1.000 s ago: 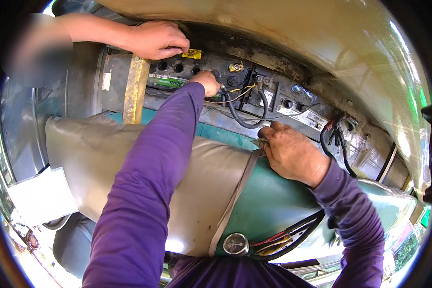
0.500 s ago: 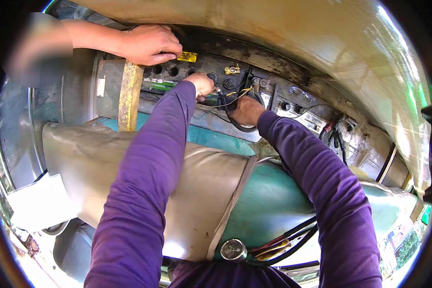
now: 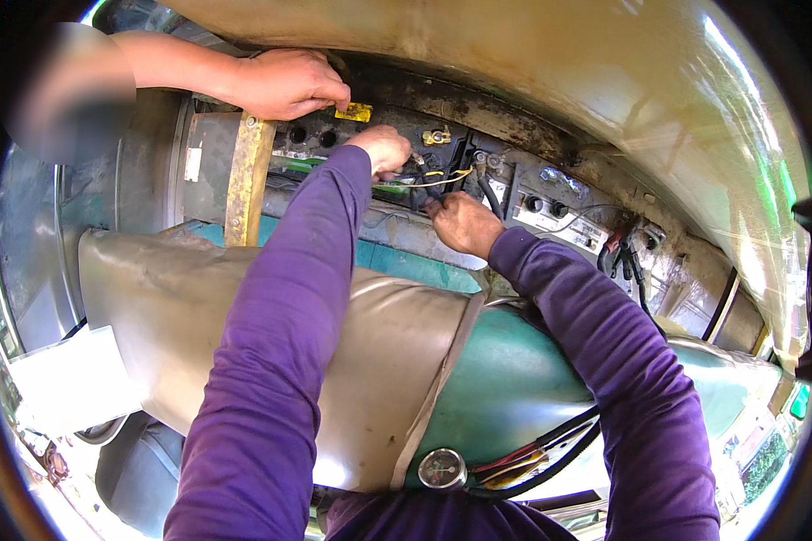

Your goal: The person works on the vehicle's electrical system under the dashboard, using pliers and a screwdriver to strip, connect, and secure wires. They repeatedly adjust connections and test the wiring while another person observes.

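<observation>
Both my arms, in purple sleeves, reach over to a row of batteries at the back. My left hand (image 3: 381, 151) is closed above the left battery (image 3: 311, 137), its fingertips next to the metal end of a black battery cable (image 3: 421, 185); what lies inside its fingers is hidden. Lower and to the right, my right hand (image 3: 465, 224) pinches that cable near its lower part. A thin wire with yellow sleeving (image 3: 460, 173) loops past both hands. Just behind them a brass terminal clamp (image 3: 436, 137) sits on the battery post.
Another person's hand (image 3: 289, 83) rests by a yellow metal bracket (image 3: 248, 180) at left. A second battery (image 3: 559, 216) with cables stands right. Nearer me are a brown cover (image 3: 352, 334), a green seat (image 3: 505, 370) and a round gauge (image 3: 441, 469) with wires. A tan panel (image 3: 550, 63) overhangs.
My right hand has drawn back slightly toward me and lower on the cable. My left hand has shifted a little right and up. The other person's hand has barely moved.
</observation>
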Tool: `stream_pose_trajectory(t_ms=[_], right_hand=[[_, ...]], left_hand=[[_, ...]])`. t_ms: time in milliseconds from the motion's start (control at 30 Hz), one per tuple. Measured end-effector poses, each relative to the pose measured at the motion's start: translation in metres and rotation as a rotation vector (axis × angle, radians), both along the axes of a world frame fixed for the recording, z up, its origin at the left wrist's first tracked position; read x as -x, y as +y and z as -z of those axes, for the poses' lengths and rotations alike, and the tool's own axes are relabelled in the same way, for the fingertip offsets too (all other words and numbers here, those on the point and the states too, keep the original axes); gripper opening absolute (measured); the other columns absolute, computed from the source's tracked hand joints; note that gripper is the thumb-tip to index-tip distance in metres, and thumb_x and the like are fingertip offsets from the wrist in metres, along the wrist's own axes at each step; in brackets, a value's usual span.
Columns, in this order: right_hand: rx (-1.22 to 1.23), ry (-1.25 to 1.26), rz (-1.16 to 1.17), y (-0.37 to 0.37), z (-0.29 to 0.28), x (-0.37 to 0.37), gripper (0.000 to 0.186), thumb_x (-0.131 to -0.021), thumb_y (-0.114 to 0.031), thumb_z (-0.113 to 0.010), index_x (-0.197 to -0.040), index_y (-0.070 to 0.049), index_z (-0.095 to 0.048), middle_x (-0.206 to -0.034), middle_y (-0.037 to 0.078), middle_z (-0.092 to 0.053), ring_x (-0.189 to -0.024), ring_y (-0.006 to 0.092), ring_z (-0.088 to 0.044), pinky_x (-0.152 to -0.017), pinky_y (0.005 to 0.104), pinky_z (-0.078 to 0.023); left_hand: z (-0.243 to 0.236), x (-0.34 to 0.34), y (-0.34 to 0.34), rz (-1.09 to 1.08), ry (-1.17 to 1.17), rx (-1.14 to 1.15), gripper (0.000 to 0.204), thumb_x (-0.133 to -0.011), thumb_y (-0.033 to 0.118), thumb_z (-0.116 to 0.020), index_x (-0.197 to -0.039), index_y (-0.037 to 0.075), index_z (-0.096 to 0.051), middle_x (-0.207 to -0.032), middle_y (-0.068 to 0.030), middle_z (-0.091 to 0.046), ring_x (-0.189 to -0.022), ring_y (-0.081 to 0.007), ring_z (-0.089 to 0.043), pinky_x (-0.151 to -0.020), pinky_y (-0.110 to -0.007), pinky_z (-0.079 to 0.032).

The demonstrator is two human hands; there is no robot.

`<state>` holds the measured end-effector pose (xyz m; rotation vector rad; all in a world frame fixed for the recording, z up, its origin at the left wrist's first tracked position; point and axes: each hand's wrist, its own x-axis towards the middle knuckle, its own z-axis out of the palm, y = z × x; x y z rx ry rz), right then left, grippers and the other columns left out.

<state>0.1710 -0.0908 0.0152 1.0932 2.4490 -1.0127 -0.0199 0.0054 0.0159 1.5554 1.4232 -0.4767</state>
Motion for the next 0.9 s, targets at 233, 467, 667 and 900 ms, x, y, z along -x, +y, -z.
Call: stream_pose_trajectory(t_ms=[233,467,667,900], right_hand=[[-0.212,0.104,0.040,0.014,-0.006,-0.009,0.018,-0.088,-0.006,-0.054,-0.098,0.004,-0.065,-0.085,0.024,-0.071,-0.087,0.0373,-0.072,-0.079,0.0449,-0.057],[0.276,0.509,0.593,0.011,0.015,-0.015,0.032,-0.102,-0.026,-0.051,-0.108,0.001,-0.066,-0.086,0.008,-0.064,-0.075,0.0175,-0.053,-0.068,0.0367,-0.042],[0.269,0.449,0.457,0.016,0.014,-0.015,0.029,-0.097,-0.023,-0.054,-0.104,0.002,-0.066,-0.089,0.014,-0.067,-0.078,0.0213,-0.058,-0.070,0.0392,-0.046],[0.638,0.177,0.642,0.030,-0.036,-0.005,0.034,-0.103,-0.026,-0.049,-0.104,0.002,-0.066,-0.088,0.013,-0.066,-0.078,0.0216,-0.060,-0.068,0.0397,-0.048]], left_hand=[[0.014,-0.005,-0.005,0.476,0.067,-0.198,0.035,-0.094,0.016,-0.050,-0.118,0.010,-0.074,-0.122,-0.0193,-0.070,-0.111,-0.0348,-0.068,-0.096,-0.043,-0.052],[0.018,-0.009,-0.018,-0.739,-0.216,0.260,0.025,-0.099,0.026,-0.061,-0.103,0.006,-0.076,-0.086,-0.0030,-0.068,-0.070,-0.0135,-0.054,-0.057,-0.034,-0.038],[0.023,-0.009,-0.023,-0.668,-0.318,0.005,0.039,-0.097,0.035,-0.068,-0.098,-0.003,-0.075,-0.082,-0.0057,-0.067,-0.070,-0.0152,-0.051,-0.061,-0.034,-0.038],[0.016,-0.013,-0.031,-0.805,-0.374,0.123,0.031,-0.099,0.035,-0.064,-0.099,0.005,-0.073,-0.083,-0.0020,-0.062,-0.068,-0.0134,-0.047,-0.058,-0.033,-0.035]])
